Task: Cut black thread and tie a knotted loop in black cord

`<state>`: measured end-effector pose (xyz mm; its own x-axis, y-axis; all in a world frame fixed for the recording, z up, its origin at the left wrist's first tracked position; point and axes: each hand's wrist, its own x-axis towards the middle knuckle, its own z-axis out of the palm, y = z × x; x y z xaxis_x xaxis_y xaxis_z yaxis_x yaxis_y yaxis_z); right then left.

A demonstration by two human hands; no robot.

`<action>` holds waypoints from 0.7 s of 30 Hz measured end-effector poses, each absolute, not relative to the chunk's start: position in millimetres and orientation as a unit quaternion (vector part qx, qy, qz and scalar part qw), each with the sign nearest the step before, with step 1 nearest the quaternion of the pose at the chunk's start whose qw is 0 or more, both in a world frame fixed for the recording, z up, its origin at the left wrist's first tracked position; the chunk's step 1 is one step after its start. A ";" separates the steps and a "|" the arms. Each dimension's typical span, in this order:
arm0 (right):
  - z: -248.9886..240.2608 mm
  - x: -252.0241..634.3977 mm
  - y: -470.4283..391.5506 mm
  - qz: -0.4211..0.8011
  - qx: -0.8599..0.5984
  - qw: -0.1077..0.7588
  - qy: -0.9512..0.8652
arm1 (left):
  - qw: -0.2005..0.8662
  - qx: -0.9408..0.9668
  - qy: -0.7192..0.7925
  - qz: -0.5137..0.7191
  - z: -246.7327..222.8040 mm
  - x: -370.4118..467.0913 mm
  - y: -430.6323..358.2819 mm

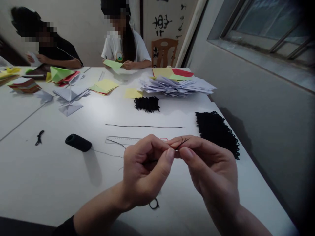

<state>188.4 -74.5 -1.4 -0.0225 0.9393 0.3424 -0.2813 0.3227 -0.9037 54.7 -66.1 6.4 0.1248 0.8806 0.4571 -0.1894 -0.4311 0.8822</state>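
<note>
Pale walls [83, 26] stood behind our white counter [46, 183], and its far side carried folded and flat coloured paper. At the far left we saw a person in dark clothes [64, 49] holding something white; next along, a person in a white shirt [141, 49] held a green sheet [113, 63].

Nearer us, from the left, lay a small twist of black cord [39, 137], then a black spool [78, 143] with a line trailing toward our hands. A clear ruler [123, 140] came next, with one long strand [145, 126] stretched out beyond it.

Our left hand [145, 177] had thumb and finger pinched on thin black thread [182, 143], which was up off the counter between our hands, its ends crossing and poking upward. Below lay a small black ring [157, 206]; beyond, a looped black bundle [147, 104]. Our right hand [214, 167] met the left, its thumb and fingers closed on the same thread. To its right sat a larger looped mat [218, 132].

We judged the thread light, limp and easily slipped, best gripped with fingertips close beside the crossing, leaving the short ends free.
</note>
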 end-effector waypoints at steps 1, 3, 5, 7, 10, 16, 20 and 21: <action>-0.8 188.2 -74.5 0.482 -0.323 0.625 -0.523 | 0.439 0.606 0.289 0.597 6.9 55.0 -66.1; 0.2 188.0 -74.5 0.473 -0.336 0.623 -0.524 | 0.420 0.615 0.292 0.600 7.6 55.7 -66.0; 1.1 187.9 -74.6 0.473 -0.338 0.622 -0.525 | 0.405 0.619 0.296 0.605 7.8 56.3 -66.1; 1.5 187.9 -74.9 0.480 -0.334 0.620 -0.523 | 0.397 0.617 0.298 0.611 7.5 56.7 -66.3; 1.4 188.7 -75.5 0.498 -0.324 0.613 -0.521 | 0.403 0.606 0.298 0.618 6.6 56.7 -66.7; 0.2 191.5 -75.6 0.529 -0.311 0.601 -0.513 | 0.450 0.570 0.302 0.617 6.0 55.8 -65.9; -0.2 192.7 -74.7 0.530 -0.321 0.590 -0.518 | 0.479 0.561 0.306 0.601 7.0 54.7 -64.9; -0.2 192.9 -74.5 0.528 -0.323 0.588 -0.520 | 0.483 0.562 0.308 0.597 7.5 54.3 -64.7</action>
<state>192.9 -74.5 -0.2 -0.0990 0.9575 0.2709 -0.2860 0.2333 -0.9294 54.3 -64.7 7.5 0.0978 0.9225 0.3733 -0.2316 -0.3437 0.9101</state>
